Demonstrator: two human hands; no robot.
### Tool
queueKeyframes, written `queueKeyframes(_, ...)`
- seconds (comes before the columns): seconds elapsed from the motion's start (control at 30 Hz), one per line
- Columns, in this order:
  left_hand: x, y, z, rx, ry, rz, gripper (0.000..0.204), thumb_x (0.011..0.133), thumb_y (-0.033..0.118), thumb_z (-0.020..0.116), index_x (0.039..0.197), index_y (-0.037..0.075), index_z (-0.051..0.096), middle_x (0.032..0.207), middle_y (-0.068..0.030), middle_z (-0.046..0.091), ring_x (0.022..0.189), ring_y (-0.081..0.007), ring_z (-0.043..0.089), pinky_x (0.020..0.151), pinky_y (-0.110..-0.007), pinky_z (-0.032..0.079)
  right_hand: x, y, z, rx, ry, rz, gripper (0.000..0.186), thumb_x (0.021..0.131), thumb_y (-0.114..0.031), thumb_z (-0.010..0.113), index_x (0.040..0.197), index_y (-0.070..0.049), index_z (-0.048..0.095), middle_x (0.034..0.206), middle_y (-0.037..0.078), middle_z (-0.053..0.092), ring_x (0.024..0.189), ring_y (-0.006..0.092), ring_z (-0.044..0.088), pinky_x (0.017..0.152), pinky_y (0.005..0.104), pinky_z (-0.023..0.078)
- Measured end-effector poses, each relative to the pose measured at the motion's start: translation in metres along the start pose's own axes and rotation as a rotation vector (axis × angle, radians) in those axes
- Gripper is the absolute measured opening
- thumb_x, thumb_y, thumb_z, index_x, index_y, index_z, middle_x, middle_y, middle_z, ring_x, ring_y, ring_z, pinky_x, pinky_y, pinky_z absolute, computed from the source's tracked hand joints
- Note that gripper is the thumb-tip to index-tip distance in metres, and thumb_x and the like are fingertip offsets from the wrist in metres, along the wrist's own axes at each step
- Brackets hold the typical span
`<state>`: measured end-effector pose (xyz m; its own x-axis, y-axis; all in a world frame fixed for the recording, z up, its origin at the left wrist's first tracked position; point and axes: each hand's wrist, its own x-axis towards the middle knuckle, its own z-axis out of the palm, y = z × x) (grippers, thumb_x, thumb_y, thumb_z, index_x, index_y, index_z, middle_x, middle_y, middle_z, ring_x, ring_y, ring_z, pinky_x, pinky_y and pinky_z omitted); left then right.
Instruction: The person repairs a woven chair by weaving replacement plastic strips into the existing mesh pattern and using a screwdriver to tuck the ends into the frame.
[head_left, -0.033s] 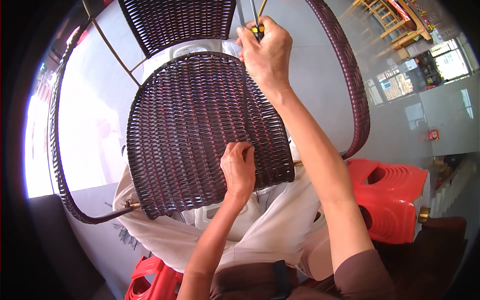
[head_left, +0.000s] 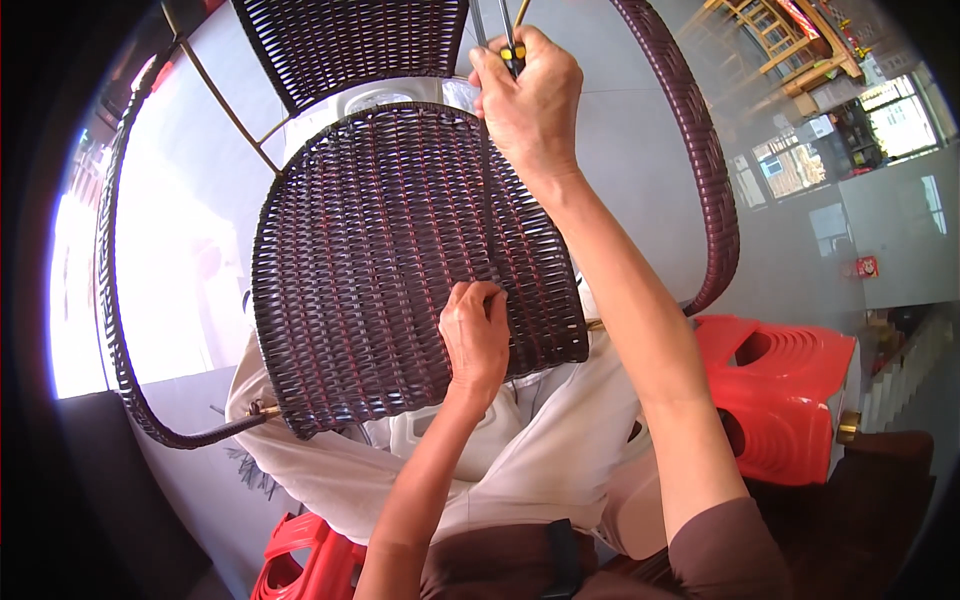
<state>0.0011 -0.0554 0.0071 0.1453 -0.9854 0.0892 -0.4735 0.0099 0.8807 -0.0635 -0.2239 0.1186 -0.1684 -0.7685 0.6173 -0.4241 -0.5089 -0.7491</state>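
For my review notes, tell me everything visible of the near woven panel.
The panel is dark brown with reddish lines, closely woven, glossy and plastic-looking. Its far edge is rounded, its near edge straighter and slanting. It lies over the person's legs, between two curved side frames. A dark strip runs down its right side toward the left hand, whose fingers appear to touch the panel.

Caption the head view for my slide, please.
Left hand against a dark woven panel; right hand gripping a yellow-and-black-handled tool.
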Motion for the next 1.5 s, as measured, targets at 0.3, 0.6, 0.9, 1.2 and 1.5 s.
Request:
queueKeyframes(0.3,0.004,-0.003,0.005,0.088,0.037,0.082,0.013,0.078,0.005,0.064,0.074,-0.003,0.056,0.068,-0.0135,0.055,0.058,-0.0256,0.054,0.057,-0.035,0.044,0.011,-0.012,0.000,-0.065,0.073,-0.115,0.014,0.076,-0.006,0.067,0.076,0.005,0.057,0.058,0.017,0.060,0.052,0.0262,0.061,0.053,0.0332,0.048)
queueKeyframes(0.6,0.036,-0.012,-0.005,-0.018,0.017,0.137,0.027,0.075,0.003,0.067,0.101,-0.002,0.061,0.073,-0.0107,0.059,0.052,-0.0123,0.052,0.049,-0.028,0.043,0.024,-0.027,-0.004,0.047,-0.012,-0.045,0.016,0.080,-0.002,0.061,0.068,0.003,0.051,0.055,0.014,0.057,0.050,0.0235,0.059,0.047,0.0338,0.044)
queueKeyframes(0.9,0.072,-0.016,-0.007,0.104,-0.195,0.248,0.012,0.080,0.010,0.062,0.079,-0.001,0.057,0.075,-0.0137,0.057,0.061,-0.0308,0.055,0.058,-0.037,0.043,0.028,-0.023,-0.003,0.064,0.009,-0.094,0.016,0.078,-0.002,0.062,0.067,0.002,0.052,0.054,0.013,0.057,0.049,0.0228,0.059,0.047,0.0339,0.044)
queueKeyframes(1.2,0.081,-0.032,0.007,-0.015,-0.211,0.034,0.017,0.082,0.016,0.062,0.077,0.002,0.055,0.070,-0.0102,0.056,0.059,-0.0219,0.054,0.056,-0.035,0.043,0.024,-0.028,-0.008,0.104,-0.011,-0.090,0.015,0.079,-0.002,0.061,0.068,0.003,0.053,0.054,0.012,0.057,0.048,0.0202,0.058,0.047,0.0320,0.045)
queueKeyframes(1.5,0.083,-0.014,-0.032,-0.498,-0.500,0.058,0.025,0.078,-0.001,0.057,0.102,-0.001,0.062,0.095,-0.0075,0.065,0.088,-0.0129,0.061,0.079,-0.025,0.048,-0.025,-0.070,-0.056,0.403,-0.211,0.300,0.015,0.079,-0.010,0.061,0.069,0.000,0.059,0.056,0.006,0.060,0.038,0.0078,0.051,0.036,0.0201,0.038)
